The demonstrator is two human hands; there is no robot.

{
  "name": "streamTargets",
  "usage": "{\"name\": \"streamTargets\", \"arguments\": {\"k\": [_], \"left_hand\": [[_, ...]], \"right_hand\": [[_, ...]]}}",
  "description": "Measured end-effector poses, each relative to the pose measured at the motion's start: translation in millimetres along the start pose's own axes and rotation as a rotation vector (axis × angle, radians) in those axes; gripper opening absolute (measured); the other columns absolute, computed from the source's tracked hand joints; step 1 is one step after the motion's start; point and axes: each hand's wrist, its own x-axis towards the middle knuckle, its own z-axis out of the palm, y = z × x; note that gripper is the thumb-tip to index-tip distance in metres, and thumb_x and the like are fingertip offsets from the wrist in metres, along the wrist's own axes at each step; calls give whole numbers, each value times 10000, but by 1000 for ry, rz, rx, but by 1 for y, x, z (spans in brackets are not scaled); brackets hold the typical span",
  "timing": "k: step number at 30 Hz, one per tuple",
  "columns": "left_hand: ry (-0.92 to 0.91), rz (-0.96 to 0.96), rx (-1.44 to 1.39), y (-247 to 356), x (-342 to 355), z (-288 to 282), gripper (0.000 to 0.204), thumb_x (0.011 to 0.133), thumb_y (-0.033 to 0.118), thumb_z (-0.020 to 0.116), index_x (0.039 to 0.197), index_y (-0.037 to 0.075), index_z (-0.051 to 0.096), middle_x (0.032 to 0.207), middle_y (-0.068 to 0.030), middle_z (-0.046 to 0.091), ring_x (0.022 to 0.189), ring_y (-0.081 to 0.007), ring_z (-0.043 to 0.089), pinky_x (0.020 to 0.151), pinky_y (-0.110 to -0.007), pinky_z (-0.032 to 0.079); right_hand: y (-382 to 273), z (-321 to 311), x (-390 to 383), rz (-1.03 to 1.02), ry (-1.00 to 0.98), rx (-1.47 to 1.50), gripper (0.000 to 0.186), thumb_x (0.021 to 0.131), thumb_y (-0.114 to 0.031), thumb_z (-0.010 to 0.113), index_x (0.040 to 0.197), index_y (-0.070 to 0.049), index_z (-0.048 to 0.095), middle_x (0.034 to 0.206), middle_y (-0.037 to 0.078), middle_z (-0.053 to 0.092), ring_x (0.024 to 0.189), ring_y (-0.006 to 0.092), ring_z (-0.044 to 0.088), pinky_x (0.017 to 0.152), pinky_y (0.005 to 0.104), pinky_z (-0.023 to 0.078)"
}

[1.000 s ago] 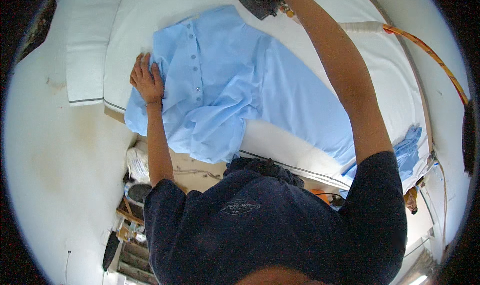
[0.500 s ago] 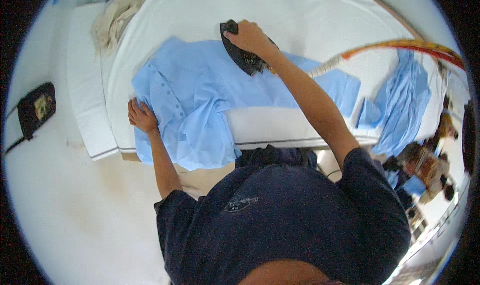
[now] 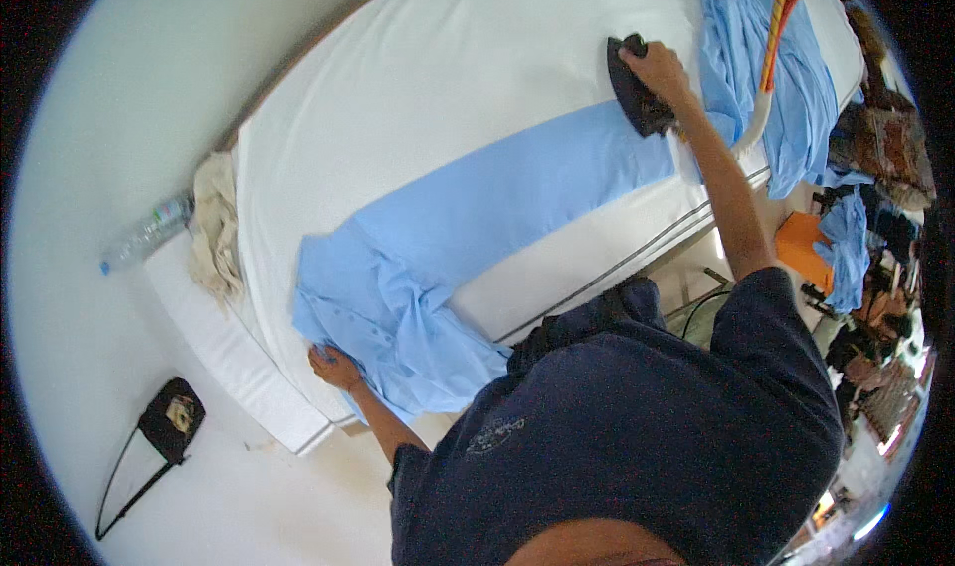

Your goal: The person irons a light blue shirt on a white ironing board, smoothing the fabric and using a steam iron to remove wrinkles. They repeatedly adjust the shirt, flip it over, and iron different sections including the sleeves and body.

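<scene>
My right hand [image 3: 659,73] is closed around the handle of a dark iron [image 3: 637,94]. The iron rests at the far right end of a light blue garment [image 3: 497,183], which looks like a shirt with a long part spread smooth to the right. My left hand [image 3: 336,368] lies at the garment's lower left edge, beside a row of buttons, fingers apart against the cloth. Around there the fabric is bunched in folds. From the iron, a pale wrapped cord [image 3: 758,123] runs up into a yellow and red section.
The white padded ironing table [image 3: 468,79] lies under the garment. More blue garments [image 3: 786,79] are heaped at its right end. A beige cloth [image 3: 214,228] and a plastic bottle [image 3: 149,233] sit at the left. A black strapped item [image 3: 171,419] is farther left; clutter fills the far right.
My right hand has slid the iron right along the garment to its far end. The view has turned and shifted. My left hand stays at the garment's left edge.
</scene>
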Motion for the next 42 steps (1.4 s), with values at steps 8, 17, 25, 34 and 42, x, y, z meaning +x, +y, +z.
{"name": "streamTargets", "arguments": {"k": [8, 17, 25, 34, 42], "left_hand": [[-172, -95, -13, 18, 13, -101, 452, 882, 315, 706, 1046, -102, 652, 1005, -324, 671, 925, -443, 660, 837, -481, 516], [-8, 487, -469, 259, -143, -226, 190, 924, 101, 653, 1068, -16, 612, 1004, -196, 645, 920, -412, 631, 809, -442, 513], [-102, 389, -750, 298, -237, -207, 174, 932, 55, 611, 1087, -17, 579, 1013, -202, 592, 924, -413, 597, 803, -439, 489], [130, 302, -904, 318, -271, -216, 124, 944, 62, 621, 1030, -11, 571, 955, -171, 578, 816, -353, 590, 728, -402, 476], [233, 248, -669, 329, -280, -210, 282, 711, -16, 664, 983, 46, 621, 935, -154, 613, 864, -370, 624, 740, -427, 492]], "right_hand": [[-58, -18, 78, -400, 333, -193, 559, 869, -463, 697, 1259, -81, 579, 1246, 215, 633, 1139, 421, 630, 906, 511, 548], [-111, 30, -273, -1075, -530, 627, 467, 940, -310, 714, 1330, -87, 586, 1288, 122, 628, 1209, 255, 600, 978, 469, 524], [-39, 31, -344, -920, -665, 684, 364, 959, -290, 693, 1217, -37, 649, 1192, 129, 675, 1062, 238, 671, 859, 378, 592], [-40, 42, -415, -921, -751, 1024, 393, 870, -150, 792, 1205, -29, 628, 1228, 106, 621, 1223, 222, 561, 1025, 404, 514], [-48, 0, -387, -1159, -10, 992, 255, 817, 52, 743, 1039, -55, 678, 1015, 77, 711, 975, 173, 681, 812, 313, 559]]}}
